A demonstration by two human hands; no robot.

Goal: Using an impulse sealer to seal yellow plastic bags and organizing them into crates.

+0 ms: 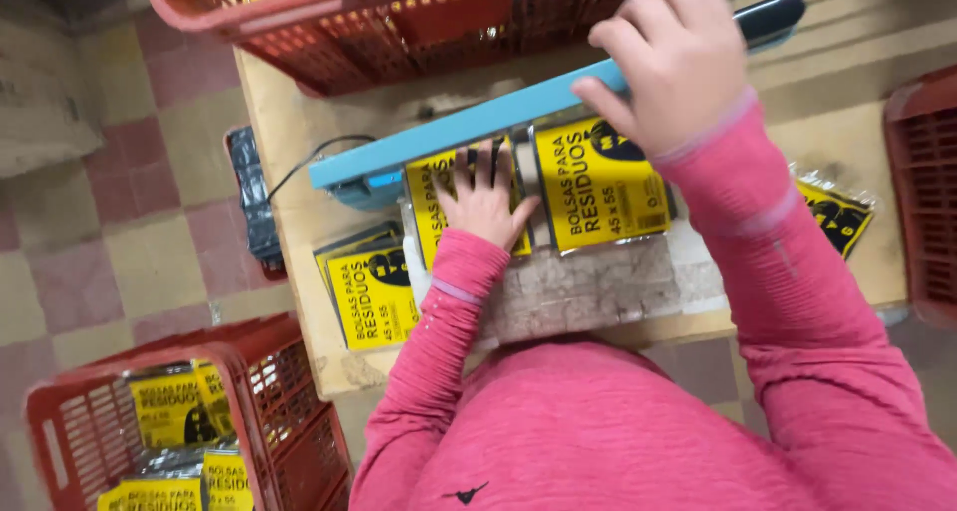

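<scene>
1. The right hand (pixel 678 57) presses on the blue bar (pixel 469 122) of a sealing machine, its grip clenched around the bar's edge.
2. The left hand (pixel 485 197) lies flat, grip released, on a yellow packet (pixel 439 207) under the bar.
3. A second yellow packet (pixel 596 182) sits just beside it on the wooden surface (pixel 289 122).
4. A red basket (pixel 289 431) on the floor holds more packets.
</scene>
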